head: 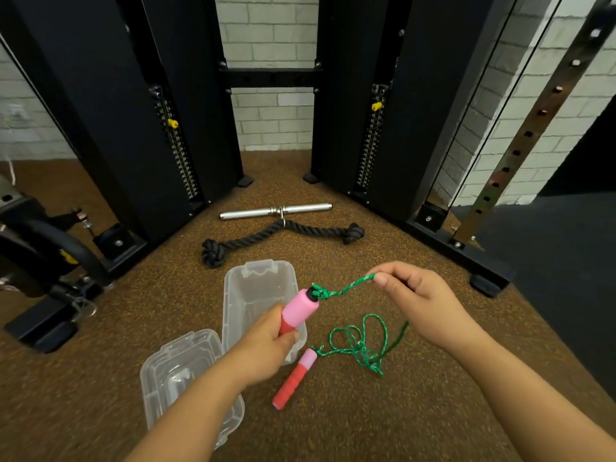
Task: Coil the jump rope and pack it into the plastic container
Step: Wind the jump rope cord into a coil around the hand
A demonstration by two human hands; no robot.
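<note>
My left hand (pixel 266 341) grips one pink and red jump rope handle (pixel 301 306), raised over the clear plastic container (pixel 233 295) that stands open on the brown floor. The green rope (pixel 346 286) runs taut from that handle to my right hand (pixel 420 301), which pinches it between thumb and fingers. Below my right hand the rest of the rope lies in a loose tangle (pixel 360 345) on the floor. It leads to the second handle (pixel 295 378), which lies flat just right of the container.
The container's clear lid (pixel 183 371) lies on the floor to the left of the container. Beyond lie a black rope attachment (pixel 283 235) and a steel bar (pixel 276 211). Black machine towers and frame feet (pixel 490 281) hem in the floor on both sides.
</note>
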